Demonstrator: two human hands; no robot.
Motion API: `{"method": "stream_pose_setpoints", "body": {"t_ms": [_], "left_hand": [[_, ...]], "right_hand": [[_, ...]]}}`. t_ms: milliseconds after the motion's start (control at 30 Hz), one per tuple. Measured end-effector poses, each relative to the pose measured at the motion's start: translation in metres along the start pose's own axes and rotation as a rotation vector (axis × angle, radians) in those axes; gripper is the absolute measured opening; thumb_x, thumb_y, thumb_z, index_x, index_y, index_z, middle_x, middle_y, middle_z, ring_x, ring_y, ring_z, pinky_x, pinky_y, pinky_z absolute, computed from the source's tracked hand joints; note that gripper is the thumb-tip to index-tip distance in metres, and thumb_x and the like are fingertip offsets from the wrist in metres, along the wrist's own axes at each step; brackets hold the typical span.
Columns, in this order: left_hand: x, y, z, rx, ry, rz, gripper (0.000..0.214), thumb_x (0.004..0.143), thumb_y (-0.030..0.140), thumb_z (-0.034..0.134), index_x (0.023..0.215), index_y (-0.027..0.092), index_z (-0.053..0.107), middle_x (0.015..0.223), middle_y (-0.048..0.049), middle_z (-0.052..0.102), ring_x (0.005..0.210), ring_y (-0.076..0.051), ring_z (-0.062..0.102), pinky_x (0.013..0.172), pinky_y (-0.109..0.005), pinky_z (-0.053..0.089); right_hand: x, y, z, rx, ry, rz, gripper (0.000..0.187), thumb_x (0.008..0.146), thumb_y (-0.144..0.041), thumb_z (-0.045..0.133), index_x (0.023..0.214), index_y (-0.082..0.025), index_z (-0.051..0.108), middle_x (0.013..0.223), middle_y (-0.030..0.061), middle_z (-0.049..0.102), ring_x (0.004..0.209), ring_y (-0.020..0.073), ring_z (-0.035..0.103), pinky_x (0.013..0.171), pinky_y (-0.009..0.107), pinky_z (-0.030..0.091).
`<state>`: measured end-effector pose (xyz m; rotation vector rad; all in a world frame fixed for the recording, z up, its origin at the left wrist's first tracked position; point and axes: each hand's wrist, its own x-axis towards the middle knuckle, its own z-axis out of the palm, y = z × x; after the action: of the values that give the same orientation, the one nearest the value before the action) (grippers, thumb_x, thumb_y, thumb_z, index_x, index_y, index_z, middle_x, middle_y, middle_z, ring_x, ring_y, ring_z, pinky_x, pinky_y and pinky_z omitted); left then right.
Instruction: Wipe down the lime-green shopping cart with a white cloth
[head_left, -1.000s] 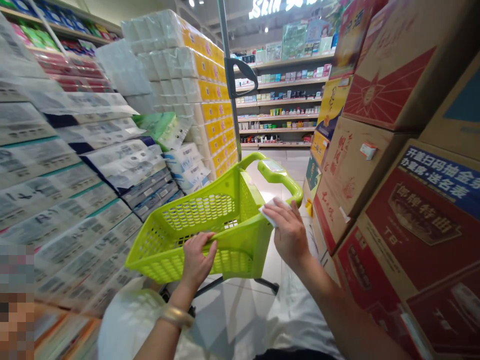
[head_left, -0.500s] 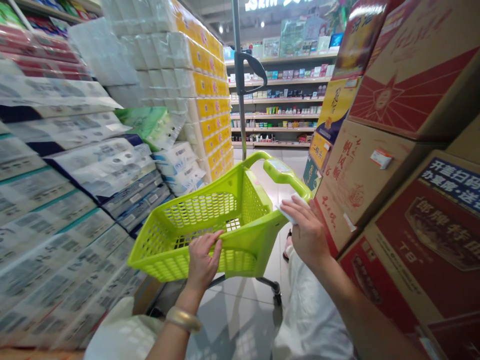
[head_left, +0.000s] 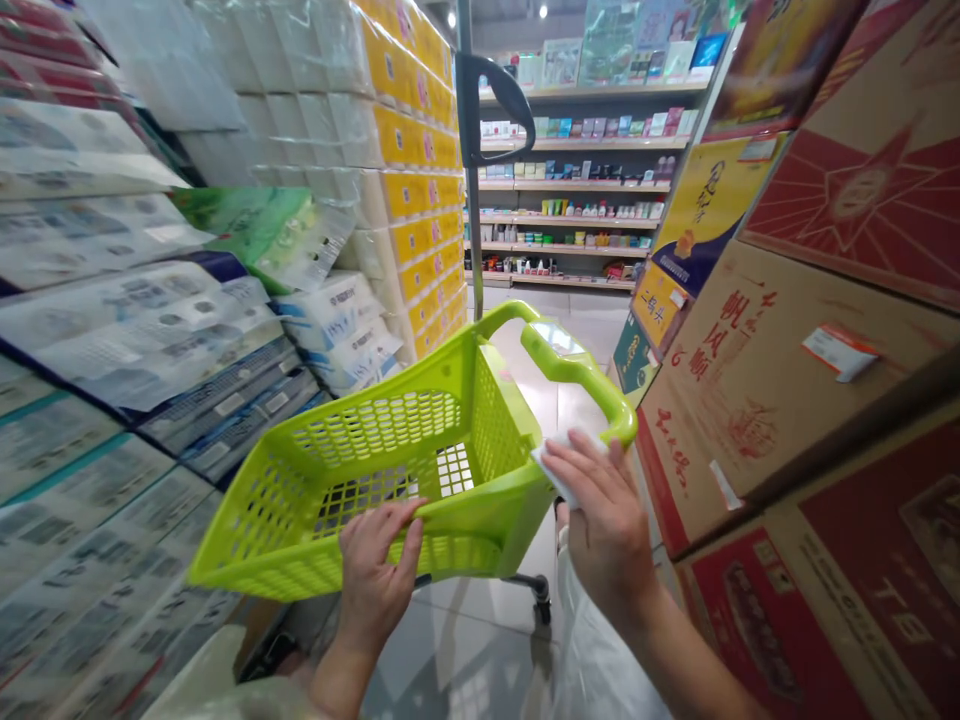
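The scene was a supermarket aisle with a tiled floor (head_left: 469, 665), walled in on the left by stacks of plastic-wrapped toilet paper packs (head_left: 97, 230) and a tall yellow-banded stack (head_left: 405, 130), and on the right by printed red-and-tan cardboard cartons (head_left: 810, 400). Stocked retail shelves (head_left: 570, 190) stood at the far end. In the middle, just ahead of the person, was a lime-green plastic shopping cart (head_left: 495, 510) with a perforated basket, tilted in view, standing on the floor between the stacks and cartons. A metal pole (head_left: 471, 240) with a black handle (head_left: 480, 105) rose behind it. The left hand (head_left: 371, 570) was clasped over the cart's near rim, fingers curled across the plastic. The right hand (head_left: 604, 520) was closed on a white wipe (head_left: 559, 470), pressing it against the rim near the cart's green handlebar (head_left: 577, 365). A small caster wheel (head_left: 540, 600) showed beneath the cart.
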<state>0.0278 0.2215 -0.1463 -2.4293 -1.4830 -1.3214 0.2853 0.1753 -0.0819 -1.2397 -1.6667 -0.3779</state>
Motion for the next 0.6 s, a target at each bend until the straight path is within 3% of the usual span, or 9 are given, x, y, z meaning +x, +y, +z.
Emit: {"method": "stream_pose_setpoints", "body": {"t_ms": [167,300,400,467,600], "left_hand": [[0.002,0.004,-0.005,0.008,0.009,-0.009,0.016,0.094,0.028,0.051,0.1,0.025,0.066,0.087,-0.0001,0.07,0.083,-0.018,0.063,0.081,-0.034,0.039],[0.001,0.002,-0.007,0.023,0.024,-0.004,0.014,0.093,0.026,0.052,0.099,0.024,0.065,0.087,-0.0005,0.07,0.084,-0.018,0.063,0.082,-0.034,0.039],[-0.002,0.002,-0.009,0.023,0.01,-0.006,0.014,0.094,0.025,0.052,0.101,0.024,0.064,0.088,-0.0007,0.07,0.084,-0.018,0.063,0.082,-0.034,0.039],[-0.004,0.002,-0.01,0.024,0.008,-0.011,0.016,0.094,0.025,0.051,0.102,0.024,0.064,0.088,-0.0009,0.07,0.083,-0.018,0.063,0.082,-0.034,0.038],[-0.008,0.0,-0.009,0.002,0.005,-0.002,0.017,0.095,0.026,0.05,0.104,0.024,0.064,0.089,-0.0013,0.07,0.084,-0.018,0.063,0.083,-0.035,0.037]], "right_hand": [[-0.001,-0.022,0.026,0.112,-0.113,-0.113,0.041,0.09,-0.001,0.041,0.115,-0.02,0.067,0.112,0.0047,0.075,0.12,0.0175,0.064,0.119,0.038,0.032],[0.009,-0.009,0.02,0.132,-0.143,-0.132,0.045,0.09,0.002,0.039,0.118,-0.021,0.066,0.115,0.0024,0.075,0.121,0.0154,0.063,0.121,0.035,0.026],[0.013,0.0,0.013,0.096,-0.083,-0.069,0.049,0.088,0.004,0.038,0.121,-0.02,0.065,0.119,0.0041,0.073,0.127,0.0154,0.058,0.123,0.037,0.022],[0.01,-0.004,0.014,0.076,-0.067,-0.044,0.049,0.087,0.004,0.038,0.121,-0.02,0.065,0.119,0.0049,0.072,0.128,0.0159,0.057,0.123,0.037,0.021],[0.0,-0.023,0.022,0.075,-0.172,-0.106,0.046,0.089,0.001,0.04,0.119,-0.022,0.066,0.117,0.0025,0.074,0.123,0.0164,0.061,0.122,0.037,0.024]]}}
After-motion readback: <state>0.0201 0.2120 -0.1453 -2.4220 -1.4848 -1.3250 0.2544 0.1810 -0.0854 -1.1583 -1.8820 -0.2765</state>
